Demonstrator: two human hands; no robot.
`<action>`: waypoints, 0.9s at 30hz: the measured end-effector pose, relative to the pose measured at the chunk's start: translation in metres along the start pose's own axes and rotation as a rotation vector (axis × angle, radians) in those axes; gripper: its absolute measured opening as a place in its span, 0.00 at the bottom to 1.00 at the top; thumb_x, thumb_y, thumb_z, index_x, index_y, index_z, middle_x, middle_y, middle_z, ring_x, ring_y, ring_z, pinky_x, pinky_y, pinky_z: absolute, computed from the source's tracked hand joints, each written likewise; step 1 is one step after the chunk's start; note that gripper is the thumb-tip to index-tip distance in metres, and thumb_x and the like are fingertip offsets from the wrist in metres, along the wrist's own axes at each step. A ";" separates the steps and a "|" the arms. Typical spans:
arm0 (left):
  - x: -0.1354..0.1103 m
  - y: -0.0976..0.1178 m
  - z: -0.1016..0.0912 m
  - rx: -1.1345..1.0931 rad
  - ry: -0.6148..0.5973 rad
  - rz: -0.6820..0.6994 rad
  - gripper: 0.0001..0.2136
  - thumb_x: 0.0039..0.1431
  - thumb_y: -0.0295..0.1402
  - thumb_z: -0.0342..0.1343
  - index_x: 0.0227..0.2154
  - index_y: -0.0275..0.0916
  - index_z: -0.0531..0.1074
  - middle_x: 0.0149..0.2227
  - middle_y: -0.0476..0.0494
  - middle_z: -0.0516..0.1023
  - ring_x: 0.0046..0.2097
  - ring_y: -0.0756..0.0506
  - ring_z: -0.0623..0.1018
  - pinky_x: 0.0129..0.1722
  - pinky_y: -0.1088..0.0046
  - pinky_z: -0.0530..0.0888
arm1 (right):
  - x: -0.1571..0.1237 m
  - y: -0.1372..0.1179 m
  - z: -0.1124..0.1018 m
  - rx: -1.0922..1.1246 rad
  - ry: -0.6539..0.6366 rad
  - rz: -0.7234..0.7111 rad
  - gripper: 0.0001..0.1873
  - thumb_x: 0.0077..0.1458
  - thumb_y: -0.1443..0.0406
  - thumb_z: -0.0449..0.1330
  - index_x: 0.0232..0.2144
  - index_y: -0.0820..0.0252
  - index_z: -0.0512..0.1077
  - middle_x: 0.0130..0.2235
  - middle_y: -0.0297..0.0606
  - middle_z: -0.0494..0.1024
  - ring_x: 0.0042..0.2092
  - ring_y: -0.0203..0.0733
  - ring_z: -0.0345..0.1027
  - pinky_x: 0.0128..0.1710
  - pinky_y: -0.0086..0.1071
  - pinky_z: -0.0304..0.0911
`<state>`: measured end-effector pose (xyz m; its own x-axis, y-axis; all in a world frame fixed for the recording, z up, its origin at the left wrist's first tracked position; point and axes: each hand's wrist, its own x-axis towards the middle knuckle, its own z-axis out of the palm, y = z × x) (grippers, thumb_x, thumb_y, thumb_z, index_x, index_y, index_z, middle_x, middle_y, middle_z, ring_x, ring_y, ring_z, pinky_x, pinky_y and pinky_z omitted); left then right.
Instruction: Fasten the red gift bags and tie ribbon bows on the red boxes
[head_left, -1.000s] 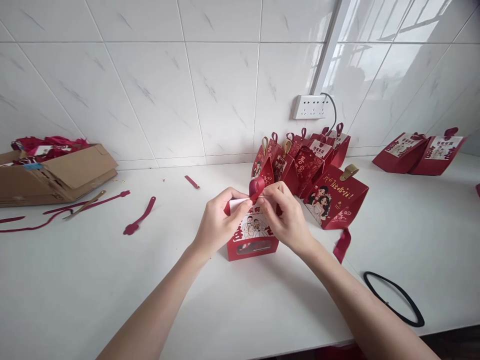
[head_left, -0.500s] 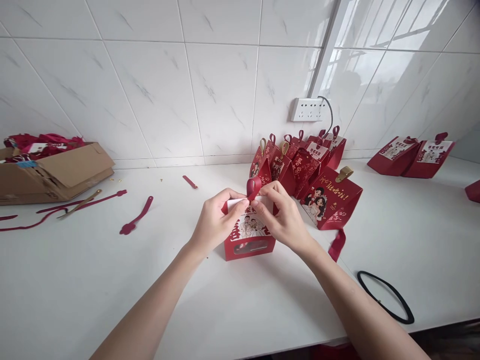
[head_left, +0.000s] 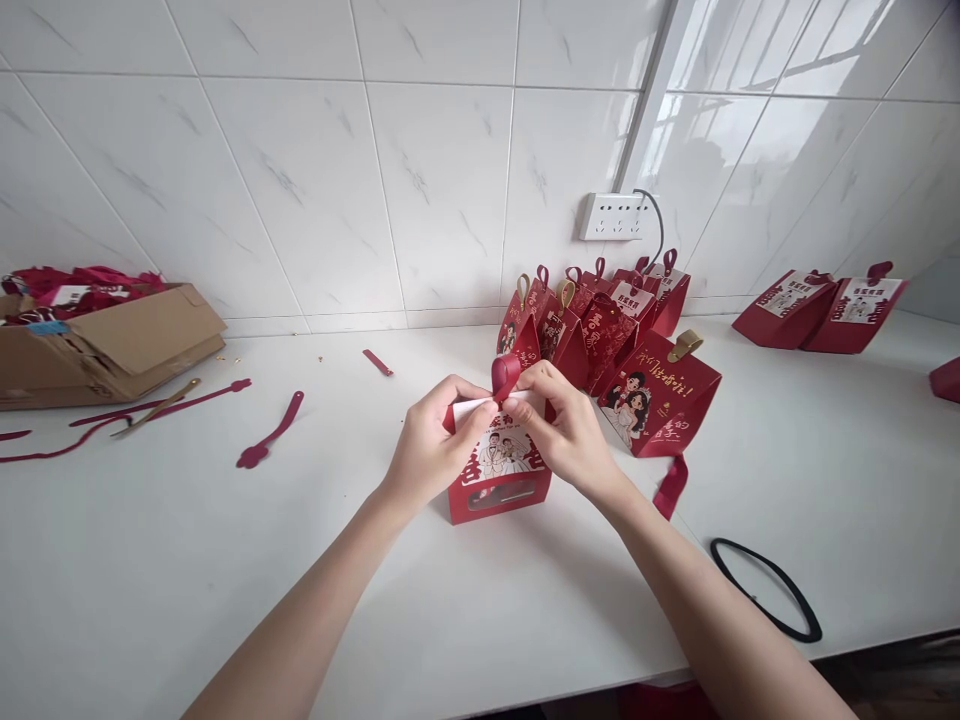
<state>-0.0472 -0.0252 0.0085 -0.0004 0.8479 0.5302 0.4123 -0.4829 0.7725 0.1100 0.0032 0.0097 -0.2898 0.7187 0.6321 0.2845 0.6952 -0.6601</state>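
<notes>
A small red gift box with a cartoon couple on its front stands on the white counter in front of me. My left hand pinches its top from the left. My right hand pinches the top from the right. Between the fingertips of both hands a red ribbon loop sticks up from the box top. Both hands are closed on the box top and loop.
A cluster of finished red boxes stands behind, one larger box to the right. Two more boxes lie far right. A cardboard carton sits at left, loose red strips near it. A black band lies at right.
My hands and the box have stayed nearly still. The view has shifted slightly, so everything sits a little further left in the picture.
</notes>
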 end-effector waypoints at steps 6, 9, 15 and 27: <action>0.000 0.001 -0.001 -0.053 -0.013 -0.013 0.04 0.54 0.34 0.54 0.29 0.39 0.68 0.23 0.52 0.71 0.24 0.52 0.70 0.23 0.79 0.67 | -0.001 0.001 0.002 -0.019 0.030 -0.021 0.04 0.56 0.65 0.55 0.29 0.58 0.66 0.31 0.34 0.66 0.32 0.36 0.62 0.31 0.30 0.57; 0.000 0.001 0.000 -0.071 -0.004 -0.032 0.05 0.54 0.34 0.55 0.29 0.38 0.68 0.24 0.51 0.72 0.25 0.52 0.70 0.24 0.79 0.67 | -0.002 0.000 0.002 -0.031 0.017 -0.032 0.04 0.55 0.65 0.55 0.29 0.58 0.65 0.31 0.34 0.66 0.31 0.36 0.62 0.30 0.30 0.58; -0.002 -0.003 0.004 -0.073 0.035 -0.043 0.06 0.54 0.36 0.55 0.29 0.39 0.69 0.24 0.52 0.72 0.23 0.53 0.69 0.22 0.80 0.67 | -0.003 0.001 0.000 -0.035 0.014 -0.010 0.05 0.57 0.65 0.53 0.30 0.58 0.67 0.31 0.34 0.67 0.31 0.35 0.62 0.30 0.30 0.57; -0.003 0.001 0.011 -0.091 0.161 -0.128 0.05 0.49 0.34 0.58 0.25 0.38 0.72 0.19 0.52 0.72 0.21 0.53 0.70 0.19 0.80 0.67 | -0.001 0.001 -0.002 -0.004 -0.037 -0.005 0.06 0.58 0.65 0.53 0.30 0.58 0.67 0.31 0.33 0.66 0.31 0.34 0.62 0.29 0.29 0.56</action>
<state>-0.0367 -0.0254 0.0038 -0.1955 0.8613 0.4690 0.3155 -0.3976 0.8616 0.1127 0.0030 0.0090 -0.3247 0.7145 0.6198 0.2867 0.6988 -0.6554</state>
